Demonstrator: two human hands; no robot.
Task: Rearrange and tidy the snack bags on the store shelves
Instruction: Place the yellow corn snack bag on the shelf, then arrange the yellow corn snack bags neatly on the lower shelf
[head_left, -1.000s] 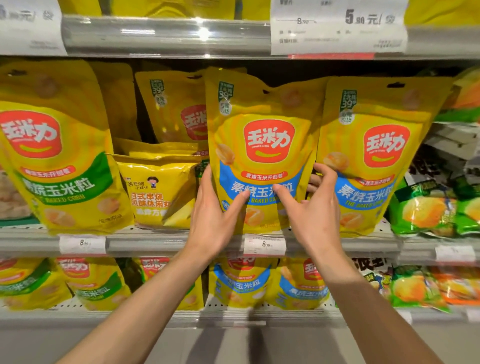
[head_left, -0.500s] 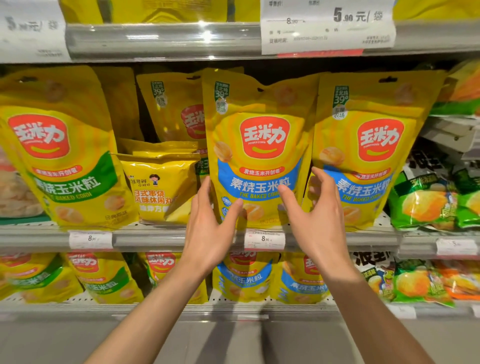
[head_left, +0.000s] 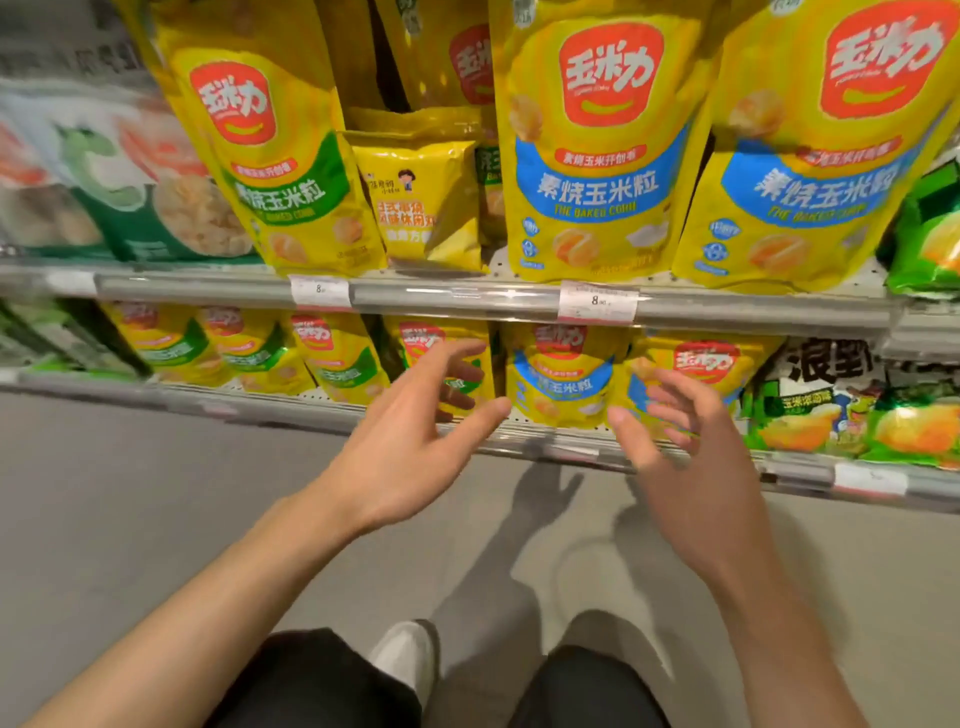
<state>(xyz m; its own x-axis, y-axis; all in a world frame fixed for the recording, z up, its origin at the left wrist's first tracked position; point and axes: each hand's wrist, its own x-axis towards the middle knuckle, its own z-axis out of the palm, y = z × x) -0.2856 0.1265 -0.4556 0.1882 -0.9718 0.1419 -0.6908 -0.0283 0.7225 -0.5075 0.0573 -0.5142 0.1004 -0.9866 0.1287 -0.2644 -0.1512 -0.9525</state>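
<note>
Both hands are hovering in front of the lower shelf (head_left: 311, 410), holding nothing. The left hand (head_left: 410, 447) is showing a spread grip, fingers extended toward a green-banded bag (head_left: 447, 358). The right hand (head_left: 685, 457) is likewise showing a loose, spread grip near 2 blue-banded bags (head_left: 563, 379), not touching them. Larger blue-banded bags (head_left: 597, 156) are standing upright on the upper shelf (head_left: 467, 296).

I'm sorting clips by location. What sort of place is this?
Most likely a shop aisle, a supermarket or convenience store: metal shelves carry price tags on their front edges, and rows of identical yellow snack bags stand facing outward.
</note>
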